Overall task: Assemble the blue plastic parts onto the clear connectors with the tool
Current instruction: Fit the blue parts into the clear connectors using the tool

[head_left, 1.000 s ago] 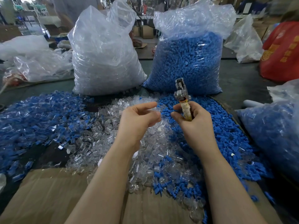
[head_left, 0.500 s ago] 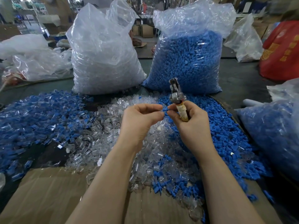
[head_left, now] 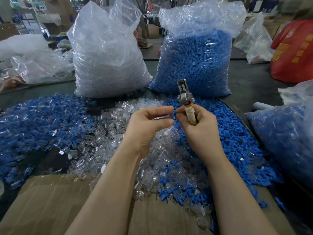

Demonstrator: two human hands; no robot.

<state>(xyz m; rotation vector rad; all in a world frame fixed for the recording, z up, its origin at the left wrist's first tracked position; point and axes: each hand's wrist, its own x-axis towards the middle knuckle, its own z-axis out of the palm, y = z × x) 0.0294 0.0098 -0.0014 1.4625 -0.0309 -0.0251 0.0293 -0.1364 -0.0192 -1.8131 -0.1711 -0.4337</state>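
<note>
We've got a clear connector (head_left: 162,117) pinched in our left hand (head_left: 149,126), right hand (head_left: 198,128) gripping the tool (head_left: 186,106) plus a blue part (head_left: 176,113). Tiny, light, slippery-looking stuff, so pinch the sides.

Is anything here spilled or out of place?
Nothing looks accidental. Loose blue parts and clear connectors lie heaped on the table, some blue ones strayed among the clear near the cardboard. Both sacks stand upright.
</note>
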